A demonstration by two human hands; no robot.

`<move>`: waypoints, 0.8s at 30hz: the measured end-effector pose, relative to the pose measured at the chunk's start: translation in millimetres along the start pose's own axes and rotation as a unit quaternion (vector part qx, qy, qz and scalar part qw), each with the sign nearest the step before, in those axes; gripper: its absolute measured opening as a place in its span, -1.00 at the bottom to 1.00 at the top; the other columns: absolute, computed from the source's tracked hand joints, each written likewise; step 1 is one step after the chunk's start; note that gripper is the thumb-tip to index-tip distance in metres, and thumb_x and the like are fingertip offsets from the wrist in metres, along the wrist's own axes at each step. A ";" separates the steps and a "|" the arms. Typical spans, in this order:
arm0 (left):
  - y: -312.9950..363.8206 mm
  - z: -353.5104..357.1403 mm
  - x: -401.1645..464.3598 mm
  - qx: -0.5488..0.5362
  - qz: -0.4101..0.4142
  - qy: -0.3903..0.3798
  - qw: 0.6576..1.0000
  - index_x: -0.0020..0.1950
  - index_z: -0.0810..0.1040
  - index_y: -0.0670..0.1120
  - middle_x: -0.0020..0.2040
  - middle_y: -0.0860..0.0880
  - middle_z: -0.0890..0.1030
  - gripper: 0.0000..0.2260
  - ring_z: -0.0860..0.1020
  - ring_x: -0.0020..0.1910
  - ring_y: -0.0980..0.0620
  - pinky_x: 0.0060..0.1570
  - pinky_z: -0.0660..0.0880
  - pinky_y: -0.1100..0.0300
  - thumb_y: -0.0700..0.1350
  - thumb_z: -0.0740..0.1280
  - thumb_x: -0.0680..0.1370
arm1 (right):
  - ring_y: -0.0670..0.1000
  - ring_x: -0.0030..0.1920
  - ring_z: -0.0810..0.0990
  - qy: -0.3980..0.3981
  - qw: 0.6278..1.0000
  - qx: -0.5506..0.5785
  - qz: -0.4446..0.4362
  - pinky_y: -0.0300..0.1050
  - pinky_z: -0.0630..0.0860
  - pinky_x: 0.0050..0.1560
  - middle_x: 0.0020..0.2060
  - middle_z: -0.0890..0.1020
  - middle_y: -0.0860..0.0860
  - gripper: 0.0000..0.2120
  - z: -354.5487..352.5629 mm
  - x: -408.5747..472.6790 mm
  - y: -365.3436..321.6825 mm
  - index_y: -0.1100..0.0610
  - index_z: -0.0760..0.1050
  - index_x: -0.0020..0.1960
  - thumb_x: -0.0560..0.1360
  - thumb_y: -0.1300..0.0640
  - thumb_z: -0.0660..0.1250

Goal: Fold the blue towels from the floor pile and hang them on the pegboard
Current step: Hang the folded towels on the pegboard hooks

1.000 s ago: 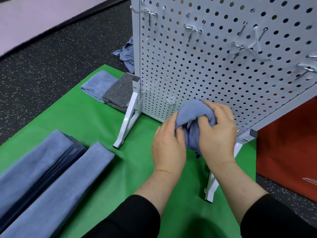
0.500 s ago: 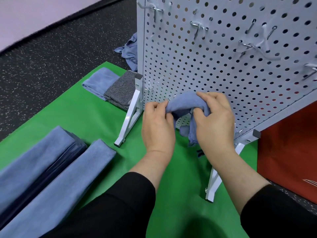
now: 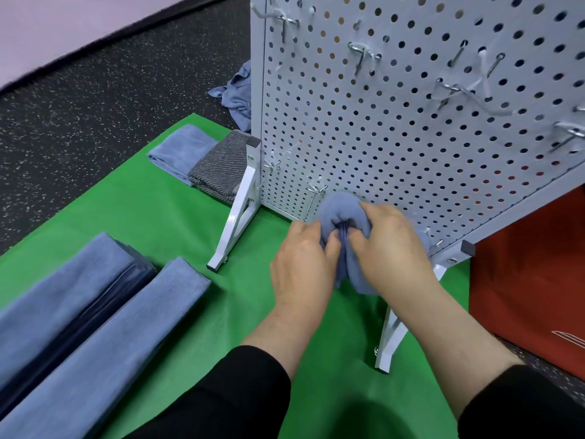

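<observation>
A folded blue towel is draped against the lower edge of the white pegboard, near a small metal hook. My left hand pinches the towel's hanging left side. My right hand grips its right side, fingers curled into the cloth. The towel's lower part is hidden behind both hands. Two long folded blue towels lie on the green mat at the left.
A folded blue towel and a grey striped cloth lie by the pegboard's left leg. A crumpled blue cloth sits behind the board. A red bag stands at the right. Several hooks stick out higher up.
Both hands lifted the towel up to the board's lower hook area, then drew down and closer together on its hanging sides. The view shifted slightly.
</observation>
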State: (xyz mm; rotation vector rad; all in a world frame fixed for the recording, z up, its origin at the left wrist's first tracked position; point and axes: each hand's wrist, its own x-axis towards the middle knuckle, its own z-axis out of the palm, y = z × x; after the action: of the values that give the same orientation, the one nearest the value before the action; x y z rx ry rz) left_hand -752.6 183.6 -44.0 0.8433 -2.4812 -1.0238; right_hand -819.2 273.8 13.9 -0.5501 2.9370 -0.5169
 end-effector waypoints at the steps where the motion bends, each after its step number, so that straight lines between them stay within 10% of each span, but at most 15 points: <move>1: 0.4 0.3 0.5 0.001 -0.008 -0.011 1.000 -0.04 0.52 -0.03 -0.07 -0.01 0.46 -0.76 0.50 -0.17 -0.14 -0.26 0.33 0.05 0.13 0.25 0.62 | 0.15 0.07 0.52 0.006 1.000 0.017 0.001 -0.13 0.25 -0.08 0.17 0.53 0.14 -0.72 5.1 -2.7 1.1 0.19 0.53 0.28 0.60 0.17 0.25; 7: -14.3 15.8 1.4 -0.130 -0.001 -0.061 0.990 0.47 0.42 0.10 0.43 0.10 0.50 -0.61 0.47 0.36 0.03 0.26 0.48 0.03 0.02 0.25 0.64 | 0.09 0.00 0.51 0.081 0.984 0.153 0.039 -0.17 0.34 -0.05 0.01 0.56 0.06 -0.78 32.0 -21.4 6.9 0.19 0.53 0.17 0.58 0.25 0.19; 13: -14.5 13.0 5.7 -0.219 -0.025 -0.078 0.972 0.20 0.55 0.18 -0.05 0.10 0.58 -0.80 0.51 -0.17 0.08 -0.19 0.36 0.16 -0.05 0.31 0.61 | -0.09 0.32 0.44 0.176 0.945 0.264 0.083 -0.23 0.32 0.41 0.32 0.52 0.00 -0.60 34.7 -19.6 -6.9 0.14 0.46 0.43 0.61 0.27 0.17; 17: -11.0 14.9 12.0 -0.189 -0.049 -0.065 0.979 -0.03 0.57 0.01 -0.11 0.01 0.56 -0.89 0.47 -0.13 -0.02 -0.21 0.34 0.10 -0.04 0.26 0.62 | -0.15 0.30 0.42 0.192 0.941 0.266 0.080 -0.44 0.22 0.31 0.36 0.47 -0.02 -0.59 36.3 -11.9 -9.1 0.14 0.45 0.45 0.62 0.31 0.18; 24: -9.5 16.7 14.9 -0.201 -0.061 -0.172 0.963 0.16 0.53 0.00 0.04 -0.01 0.67 -0.85 0.59 0.00 -0.09 -0.08 0.50 0.11 -0.05 0.25 0.63 | 0.00 0.40 0.43 0.160 0.960 0.217 0.078 -0.01 0.36 0.44 0.42 0.43 -0.01 -0.51 50.5 -14.2 -4.1 0.09 0.32 0.54 0.62 0.25 0.22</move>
State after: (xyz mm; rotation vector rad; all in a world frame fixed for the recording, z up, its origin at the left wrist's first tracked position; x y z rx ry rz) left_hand -768.6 177.7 -61.3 0.7417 -2.3692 -1.7738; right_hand -796.2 259.8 -31.2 -0.1934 2.9666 -1.2905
